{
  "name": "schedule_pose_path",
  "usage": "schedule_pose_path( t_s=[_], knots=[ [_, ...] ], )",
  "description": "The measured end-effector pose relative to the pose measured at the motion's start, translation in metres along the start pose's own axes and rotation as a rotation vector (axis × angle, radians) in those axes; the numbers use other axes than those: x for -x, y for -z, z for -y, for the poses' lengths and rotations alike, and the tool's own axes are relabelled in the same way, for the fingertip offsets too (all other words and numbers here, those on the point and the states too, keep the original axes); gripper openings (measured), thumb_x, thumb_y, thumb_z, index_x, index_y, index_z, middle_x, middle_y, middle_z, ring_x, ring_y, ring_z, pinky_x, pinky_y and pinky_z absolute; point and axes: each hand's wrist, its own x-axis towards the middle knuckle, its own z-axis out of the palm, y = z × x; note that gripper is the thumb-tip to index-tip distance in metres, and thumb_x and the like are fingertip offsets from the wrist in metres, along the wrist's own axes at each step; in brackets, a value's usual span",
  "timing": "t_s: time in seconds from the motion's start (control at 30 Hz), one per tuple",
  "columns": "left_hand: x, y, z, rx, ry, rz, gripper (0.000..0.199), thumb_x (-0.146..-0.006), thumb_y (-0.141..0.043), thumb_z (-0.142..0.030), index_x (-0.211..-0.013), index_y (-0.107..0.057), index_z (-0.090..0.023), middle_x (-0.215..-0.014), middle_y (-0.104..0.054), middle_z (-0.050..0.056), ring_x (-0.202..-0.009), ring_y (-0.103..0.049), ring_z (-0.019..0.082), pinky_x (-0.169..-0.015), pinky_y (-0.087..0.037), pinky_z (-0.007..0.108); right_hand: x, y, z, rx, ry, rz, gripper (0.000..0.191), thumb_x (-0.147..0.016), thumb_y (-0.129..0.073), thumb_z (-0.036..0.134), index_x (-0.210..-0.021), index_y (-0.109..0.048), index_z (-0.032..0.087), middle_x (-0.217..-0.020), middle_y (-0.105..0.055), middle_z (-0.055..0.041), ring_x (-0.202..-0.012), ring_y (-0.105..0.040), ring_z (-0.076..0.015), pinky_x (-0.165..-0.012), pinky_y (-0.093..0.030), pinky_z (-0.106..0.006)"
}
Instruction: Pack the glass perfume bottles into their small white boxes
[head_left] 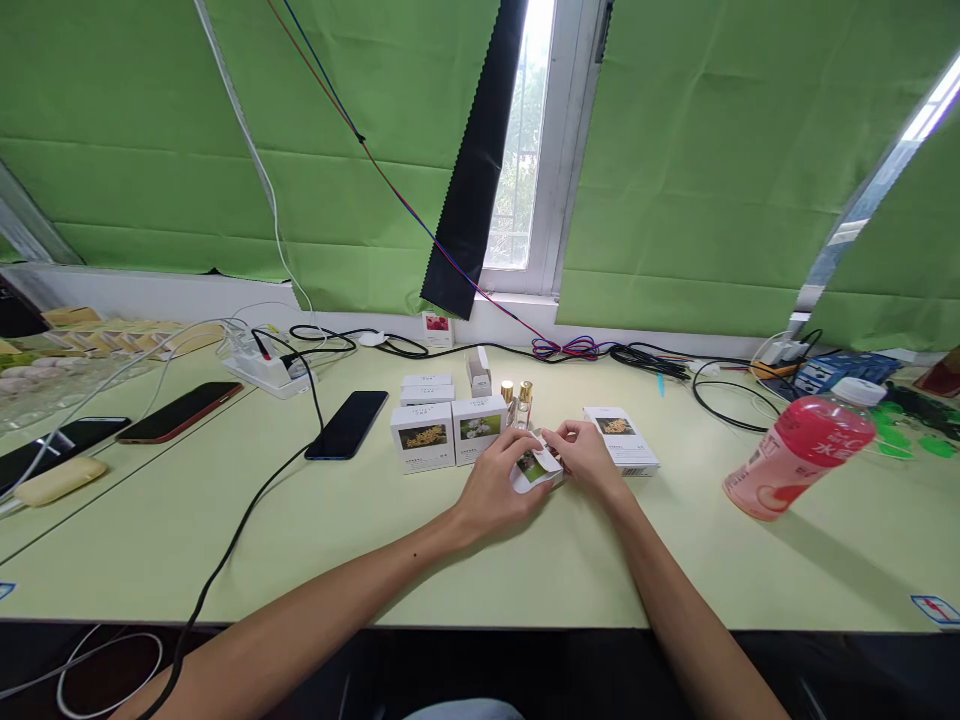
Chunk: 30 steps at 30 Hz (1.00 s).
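Centrally, in the head view, a small white box [534,470] with a green and white picture lies tilted between the person's two hands above the pale table [420,595]. The left hand [501,485] grasps the box from its left side, fingers across the upper edge and thumb near the lower one. The right hand [589,455] has its bent fingertips at the box's right upper end; whether they grip it or merely touch it cannot be told. Just beyond the left hand stand gold-capped glass vials [524,405], partly hidden. To their left, a box with a yellow-flower picture [424,440] and a box with a white-flower picture [478,428] stand upright side by side; more white boxes [427,395] show behind them. An open-topped carton [478,372] stands behind the white-flower box. Right of the right hand, another flower-printed box [621,440] lies flat. Farther right stands a pink drink bottle [806,450]; well to the left lies a black phone [347,425], near a black cable [259,500].
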Motion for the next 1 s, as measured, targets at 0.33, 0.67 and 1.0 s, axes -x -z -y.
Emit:
schedule_pose_path(
  t_s=[0.33, 0.67, 1.0],
  knots=[
    [0.0010, 0.0003, 0.0008, 0.007, 0.012, 0.019, 0.032, -0.078, -0.075, -0.025, -0.107, -0.062, -0.025, -0.112, -0.064, 0.004, -0.102, -0.065, 0.022, -0.092, -0.055, 0.037, 0.0019, 0.0019, 0.0032, -0.023, 0.026, 0.011, 0.043, -0.072, -0.068, 0.058, -0.057, -0.057, 0.019, -0.054, -0.064, -0.0040, -0.045, -0.053, -0.0131, -0.044, -0.038, -0.024],
    [0.0004, -0.0002, 0.0018, 0.015, 0.008, 0.021, 0.030, -0.080, -0.075, -0.027, -0.107, -0.062, -0.025, -0.114, -0.064, 0.004, -0.105, -0.064, 0.022, -0.094, -0.054, 0.038, 0.0000, -0.0004, 0.0005, -0.090, 0.010, 0.042, 0.051, -0.074, -0.063, 0.066, -0.057, -0.056, 0.018, -0.050, -0.058, -0.0023, -0.042, -0.046, -0.0114, -0.042, -0.034, -0.025],
    [0.0006, 0.0008, -0.0001, 0.017, 0.000, 0.015, 0.030, -0.080, -0.075, -0.027, -0.107, -0.063, -0.024, -0.112, -0.064, 0.005, -0.103, -0.065, 0.023, -0.094, -0.055, 0.039, 0.0002, -0.0012, 0.0011, -0.151, -0.025, 0.103, 0.054, -0.071, -0.064, 0.070, -0.057, -0.057, 0.018, -0.048, -0.051, 0.0012, -0.040, -0.037, -0.0092, -0.040, -0.028, -0.025]
  ],
)
